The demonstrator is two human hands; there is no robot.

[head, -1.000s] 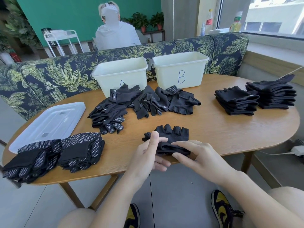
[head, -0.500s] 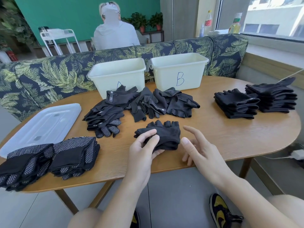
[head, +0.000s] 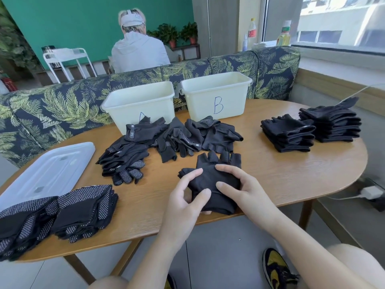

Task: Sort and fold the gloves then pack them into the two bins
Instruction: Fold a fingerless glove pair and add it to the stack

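Two hands work one black fingerless glove pair at the near edge of the wooden table: the left hand pinches its left side with curled fingers, the right hand curls over its right side. Light, limp knit fabric, likely to unfold if released; best held across the folded middle, not the stubby finger ends.

Landmark: we take the wooden table as our reference.
Lid: a clear plastic lid lies flat on its left part.
Sofa: a leaf-patterned sofa curves behind its far edge.
Person: beyond the sofa we see someone seated, back turned.
Bottles: two bottles stand on the sill, far right.
Charger: a white adapter lies on the floor beside its right end.
Shoe: a yellow-black shoe shows beneath its near edge.
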